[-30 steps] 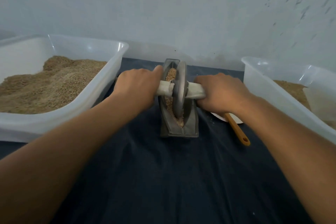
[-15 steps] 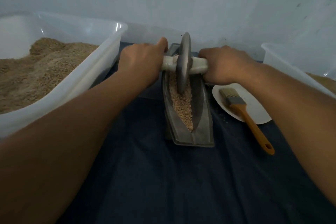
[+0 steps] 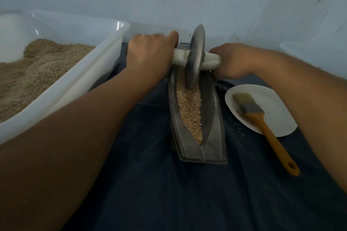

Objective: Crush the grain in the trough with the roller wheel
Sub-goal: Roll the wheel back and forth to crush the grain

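Observation:
A grey boat-shaped metal trough [image 3: 214, 127] lies lengthwise on the dark cloth, with pale grain [image 3: 189, 110] along its groove. The metal roller wheel [image 3: 195, 58] stands upright in the far half of the trough, its rim down in the grain. A pale axle handle [image 3: 211, 61] runs through the wheel. My left hand [image 3: 150, 52] grips the axle's left end. My right hand [image 3: 232, 60] grips the right end. The trough's far tip is hidden behind the wheel and hands.
A large white tub [image 3: 88, 73] of brown grain [image 3: 28, 73] stands at the left, close to my left forearm. A white plate [image 3: 272, 103] right of the trough carries an orange-handled brush [image 3: 262, 124]. Another white tub's edge [image 3: 300, 47] shows at far right. A wall rises close behind.
Both hands have rolled the wheel from the middle of the trough toward its far end. More grain now shows in the near half, and the view has tilted down and closer.

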Motion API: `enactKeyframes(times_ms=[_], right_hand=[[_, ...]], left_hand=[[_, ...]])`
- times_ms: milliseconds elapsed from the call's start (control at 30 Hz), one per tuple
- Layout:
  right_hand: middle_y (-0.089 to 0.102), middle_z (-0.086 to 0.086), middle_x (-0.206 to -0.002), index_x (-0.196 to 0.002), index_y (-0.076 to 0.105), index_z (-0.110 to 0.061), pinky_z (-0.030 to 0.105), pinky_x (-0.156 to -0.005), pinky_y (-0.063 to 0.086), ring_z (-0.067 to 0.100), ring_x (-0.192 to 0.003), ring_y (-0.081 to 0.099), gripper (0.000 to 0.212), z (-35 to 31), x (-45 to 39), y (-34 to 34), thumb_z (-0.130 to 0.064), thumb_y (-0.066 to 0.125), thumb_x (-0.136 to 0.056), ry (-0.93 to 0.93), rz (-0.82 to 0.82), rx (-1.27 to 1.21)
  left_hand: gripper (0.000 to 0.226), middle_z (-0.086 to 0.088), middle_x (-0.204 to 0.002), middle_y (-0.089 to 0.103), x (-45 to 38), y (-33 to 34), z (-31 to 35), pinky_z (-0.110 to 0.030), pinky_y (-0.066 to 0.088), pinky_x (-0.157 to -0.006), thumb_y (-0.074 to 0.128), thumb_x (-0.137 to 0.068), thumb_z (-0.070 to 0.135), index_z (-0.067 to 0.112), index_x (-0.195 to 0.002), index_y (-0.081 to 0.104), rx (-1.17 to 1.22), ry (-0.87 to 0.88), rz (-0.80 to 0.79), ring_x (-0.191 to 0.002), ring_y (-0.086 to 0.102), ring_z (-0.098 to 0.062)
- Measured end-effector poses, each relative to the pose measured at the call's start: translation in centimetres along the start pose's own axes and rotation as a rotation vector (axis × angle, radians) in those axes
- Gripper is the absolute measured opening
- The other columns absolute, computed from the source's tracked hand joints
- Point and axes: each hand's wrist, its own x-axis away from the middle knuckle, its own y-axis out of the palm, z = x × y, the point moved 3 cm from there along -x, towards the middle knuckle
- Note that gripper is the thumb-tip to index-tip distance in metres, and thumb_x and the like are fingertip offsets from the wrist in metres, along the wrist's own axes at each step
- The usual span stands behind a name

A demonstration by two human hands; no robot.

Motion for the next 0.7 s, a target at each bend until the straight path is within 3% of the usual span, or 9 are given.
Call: enactKeyframes(times_ms=[67, 233, 433, 533, 700], right_hand=[[0.067, -0.005, -0.091, -0.103, 0.064, -0.032, 0.030, -0.063, 0.044, 0.011, -0.078, 0.060, 0.031, 0.1, 0.2, 0.2, -0.025, 0.080, -0.077, 0.018, -0.042, -0.049], [0.071, -0.004, -0.074, -0.103, 0.068, -0.029, 0.028, -0.057, 0.044, 0.011, -0.068, 0.066, 0.029, -0.1, 0.9, 0.4, -0.021, 0.076, -0.077, 0.044, -0.010, -0.065], [0.060, -0.009, -0.082, -0.092, 0.053, -0.042, 0.028, -0.056, 0.041, 0.009, -0.070, 0.054, 0.021, -0.5, 3.0, 0.9, -0.034, 0.068, -0.080, 0.050, 0.099, 0.014], [0.060, -0.008, -0.081, -0.095, 0.053, -0.042, 0.026, -0.052, 0.037, 0.011, -0.067, 0.053, 0.020, -1.0, 4.1, 1.2, -0.037, 0.065, -0.081, 0.049, 0.190, 0.086], [0.052, -0.010, -0.072, -0.085, 0.050, -0.039, 0.025, -0.050, 0.031, 0.010, -0.059, 0.045, 0.015, -1.8, 6.1, 1.5, -0.042, 0.064, -0.081, 0.060, 0.322, 0.151]], left_hand=[[0.030, -0.004, -0.090, 0.063, -0.1, -0.1, 0.2, -0.036, 0.029, -0.060, 0.067, -0.090, 0.020, 0.023, -0.115, 0.050, -0.018, 0.009, 0.013, -0.066, 0.051, -0.025], [0.031, -0.003, -0.091, 0.063, 0.7, -0.4, 0.4, -0.036, 0.034, -0.064, 0.069, -0.089, 0.022, 0.022, -0.113, 0.050, -0.036, 0.031, 0.014, -0.072, 0.060, -0.028], [0.034, -0.004, -0.089, 0.062, 2.6, -1.5, 0.6, -0.035, 0.033, -0.061, 0.074, -0.085, 0.025, 0.022, -0.109, 0.051, -0.069, 0.030, 0.023, -0.068, 0.058, -0.027], [0.031, -0.006, -0.090, 0.062, 3.3, -1.8, 0.6, -0.035, 0.035, -0.062, 0.072, -0.086, 0.025, 0.020, -0.108, 0.051, -0.056, 0.041, 0.015, -0.069, 0.059, -0.028], [0.025, -0.006, -0.089, 0.063, 4.7, -2.6, 0.6, -0.035, 0.035, -0.063, 0.069, -0.087, 0.024, 0.020, -0.104, 0.051, -0.016, 0.055, 0.025, -0.072, 0.062, -0.030]])
